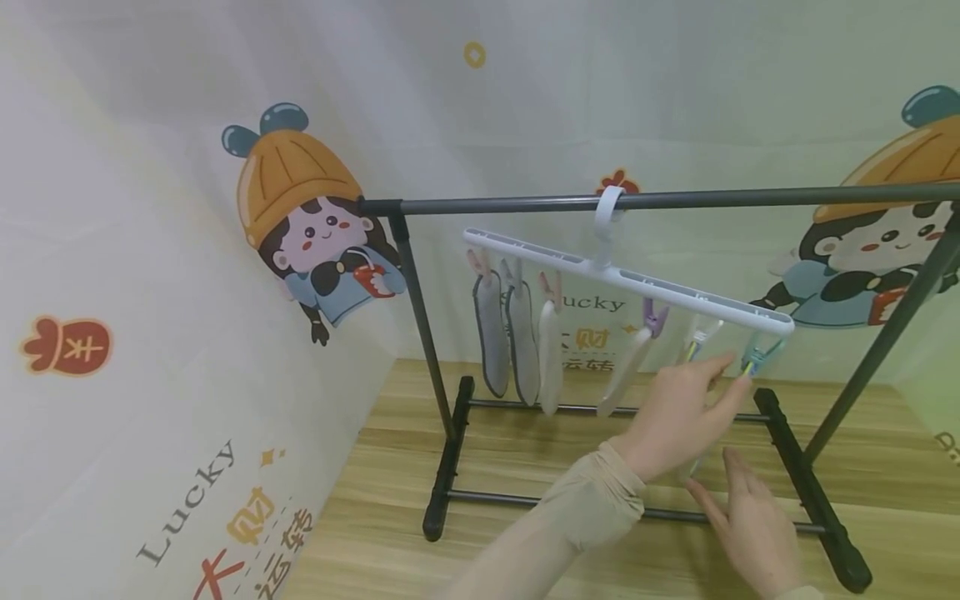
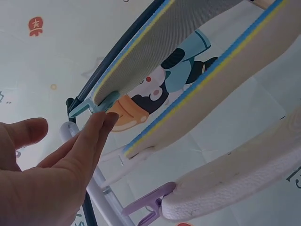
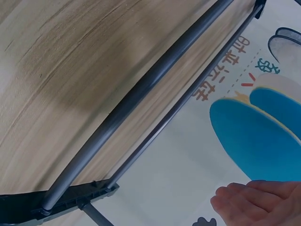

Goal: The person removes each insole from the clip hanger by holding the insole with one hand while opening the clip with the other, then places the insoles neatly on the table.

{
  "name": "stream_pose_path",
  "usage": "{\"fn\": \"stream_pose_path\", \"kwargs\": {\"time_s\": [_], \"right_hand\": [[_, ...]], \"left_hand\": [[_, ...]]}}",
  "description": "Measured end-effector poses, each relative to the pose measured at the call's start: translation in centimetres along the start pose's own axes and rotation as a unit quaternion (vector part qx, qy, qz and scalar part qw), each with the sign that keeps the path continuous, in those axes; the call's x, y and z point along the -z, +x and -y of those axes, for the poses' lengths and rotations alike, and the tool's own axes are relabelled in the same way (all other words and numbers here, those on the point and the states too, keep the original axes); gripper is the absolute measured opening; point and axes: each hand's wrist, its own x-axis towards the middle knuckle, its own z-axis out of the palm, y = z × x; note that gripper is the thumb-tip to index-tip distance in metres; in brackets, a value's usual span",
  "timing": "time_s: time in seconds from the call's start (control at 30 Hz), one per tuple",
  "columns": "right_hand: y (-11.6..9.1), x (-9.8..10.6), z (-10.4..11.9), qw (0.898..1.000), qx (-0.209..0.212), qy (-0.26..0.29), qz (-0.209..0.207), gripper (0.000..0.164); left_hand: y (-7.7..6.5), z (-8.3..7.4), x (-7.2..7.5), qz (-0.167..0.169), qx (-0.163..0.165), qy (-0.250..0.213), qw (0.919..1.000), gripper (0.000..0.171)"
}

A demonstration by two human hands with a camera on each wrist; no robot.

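My left hand [image 1: 675, 412] reaches up under the right end of a tilted white clip hanger [image 1: 536, 257]. In the left wrist view its fairly straight fingertips are at the teal clip [image 2: 109, 100], which holds an insole [image 2: 141, 54] with a blue-and-yellow edge. A second such insole [image 2: 214, 92] hangs beside it from a whitish clip [image 2: 141, 157]. Lower down, my right hand [image 1: 757, 529] has its fingers extended. The right wrist view shows it beside the blue faces of the insoles [image 3: 249, 136]; whether it touches them I cannot tell.
The hanger hooks onto a dark metal rack bar [image 1: 495, 205]. Toward its left hang two grey insoles [image 1: 492, 333] and a white one [image 1: 551, 358]. A purple clip [image 1: 654, 318] holds another white insole [image 1: 626, 375]. The rack's black feet [image 1: 442, 492] stand on a wood-grain surface [image 1: 360, 508].
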Motion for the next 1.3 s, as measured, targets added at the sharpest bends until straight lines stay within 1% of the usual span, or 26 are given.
{"fn": "stream_pose_path", "kwargs": {"time_s": [0.13, 0.23, 0.3, 0.4, 0.53, 0.67, 0.8, 0.97, 1.13, 1.3], "right_hand": [[0.2, -0.3, -0.1, 1.0, -0.004, 0.0, 0.008, 0.081], [0.3, -0.5, -0.2, 1.0, -0.009, 0.001, 0.014, 0.083], [0.4, -0.6, -0.3, 1.0, -0.01, 0.002, 0.014, 0.085], [0.4, -0.8, -0.3, 1.0, -0.008, 0.005, 0.008, 0.085], [0.6, -1.2, -0.3, 1.0, 0.0, 0.001, -0.013, 0.083], [0.6, -1.8, -0.5, 1.0, 0.001, -0.003, -0.029, 0.081], [0.5, -2.4, -0.5, 0.999, 0.012, -0.005, -0.048, 0.075], [0.4, -2.9, -0.4, 0.996, 0.023, -0.007, -0.09, 0.061], [0.8, -2.9, -0.4, 0.994, 0.023, 0.001, -0.102, 0.04], [1.2, -2.9, -0.5, 0.994, 0.025, -0.005, -0.11, 0.026]], "left_hand": [[0.7, -0.1, -0.4, 0.007, 0.001, 0.003, 1.0, 0.043], [1.3, -0.2, -0.6, 0.003, -0.009, 0.013, 0.9999, 0.04], [1.6, -0.2, -0.8, -0.004, -0.019, 0.024, 0.9995, 0.035], [2.1, -0.2, -1.0, -0.008, -0.026, 0.031, 0.9992, 0.033], [2.6, -0.1, -1.2, -0.002, -0.007, 0.013, 0.9999, 0.042], [2.8, 0.0, -1.4, 0.007, 0.016, -0.011, 0.9998, 0.046], [2.8, 0.1, -1.6, 0.0, 0.022, -0.014, 0.9997, 0.045], [2.8, 0.3, -2.0, -0.02, 0.023, -0.014, 0.9994, 0.042], [3.5, 0.6, -2.3, -0.04, 0.009, -0.003, 0.9992, 0.04], [4.2, 0.6, -2.6, -0.049, 0.008, 0.007, 0.9987, 0.04]]}}
